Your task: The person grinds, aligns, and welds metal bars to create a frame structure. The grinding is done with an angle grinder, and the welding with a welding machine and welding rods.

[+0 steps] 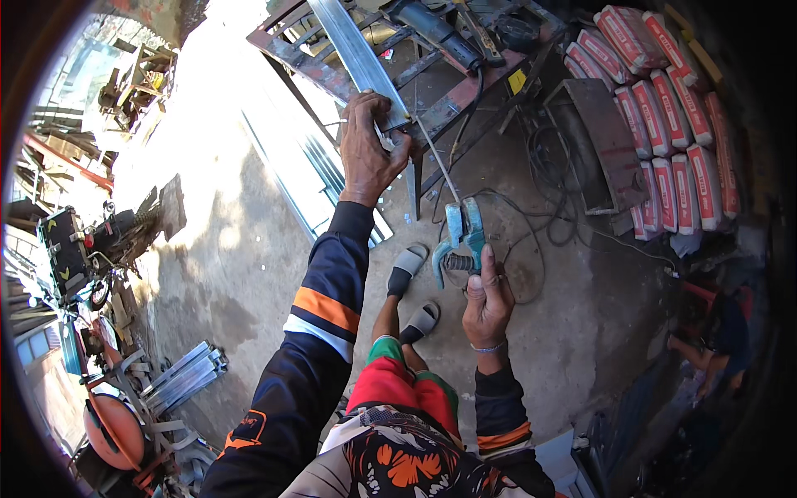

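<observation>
My right hand is closed round a blue welding electrode holder with a spring at its side. A thin welding rod runs from its jaws up to the near end of a galvanized metal channel. The channel lies over a rusty metal frame stand. My left hand grips the channel's near end, thumb below and fingers curled over its left side. A small pale piece shows between thumb and fingers; its kind is unclear. The rod tip seems to meet the channel's corner.
An angle grinder and a hammer-like tool lie on the stand. Cables loop over the floor. Red-and-white bags are stacked right, beside a metal trough. Long metal channels lie left of my feet. Someone's bent legs show at right.
</observation>
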